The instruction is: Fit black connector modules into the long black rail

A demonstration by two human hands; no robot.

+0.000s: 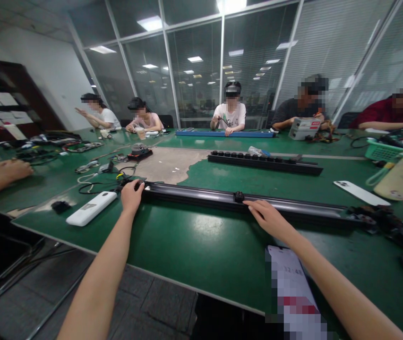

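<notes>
A long black bar (201, 196) with a shiny channel along its top lies across the green table before me. My left hand (132, 196) is closed around its left end, thumb and forefinger over the edge. On the channel, right of the middle, sits a small round black part (238, 196). My right hand (267, 217) is open; its outstretched fingertips touch the bar's near edge just right of that part. Its thumb is hidden. Several more dark parts (374, 219) are piled by the bar's right end, their kind unclear.
Near my left hand lie a white power bank (91, 208) and cables (93, 184). A phone (295, 283) sits by my right forearm, another white phone (360, 192) farther right. Beyond is a second black bar (265, 163) bearing a row of black parts. Several people work around the table.
</notes>
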